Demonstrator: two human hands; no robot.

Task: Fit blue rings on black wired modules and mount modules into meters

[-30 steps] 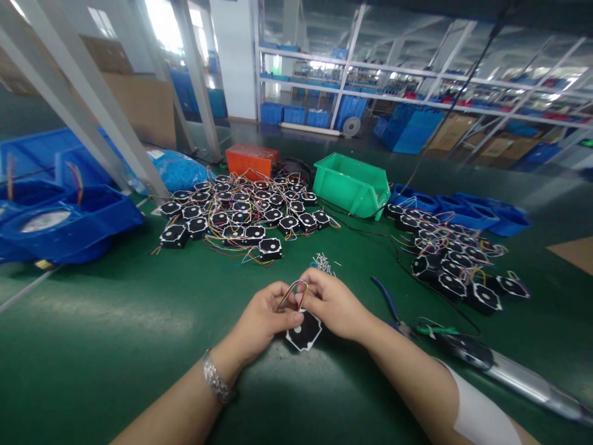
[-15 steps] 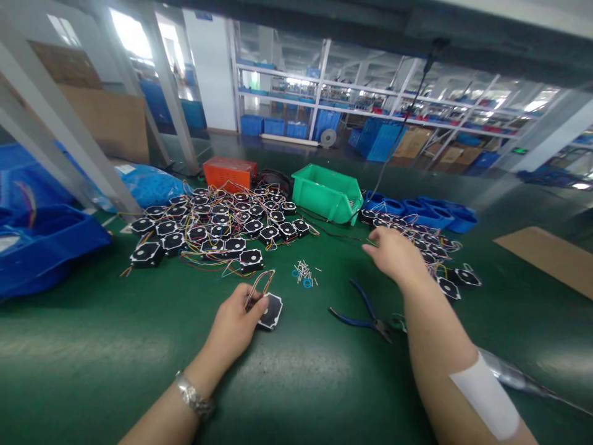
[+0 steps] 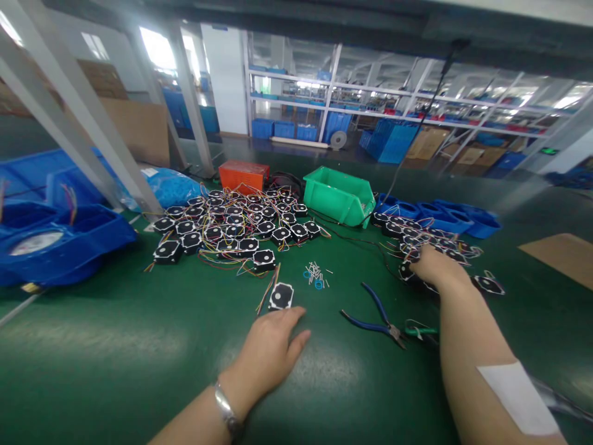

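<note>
Nearest, at the lower middle of the frame, my left hand (image 3: pixel 273 346) lies palm down with thumb and fingers apart, gripping nothing. Just beyond its fingers sits a single black block (image 3: pixel 281 296), flat on the green table (image 3: pixel 296 402); whether a fingertip brushes its near edge I can't tell. Its pale round disc faces up. The outline is nearly square, so I see no clear long axis in the body; its wires (image 3: pixel 269 290) lie along its left side, slanting from upper right to lower left.

Right of centre my blue-handled pliers (image 3: pixel 388 326) lie apart from both hands, jaws toward the lower right. A little farther are loose metal pins (image 3: pixel 314 272) and blue rings (image 3: pixel 319 285).

At the right of the frame my right hand (image 3: pixel 435 267) reaches down into the right group of blocks (image 3: pixel 391 228), fingers at one of them; I can't tell whether they have closed on it.

The larger left group (image 3: pixel 234 220) fills the left middle. With one block between two wired groups, I judge the work to be partway through, though which group is finished doesn't show. Behind stand an orange box (image 3: pixel 243 177) and a green bin (image 3: pixel 324 198).
</note>
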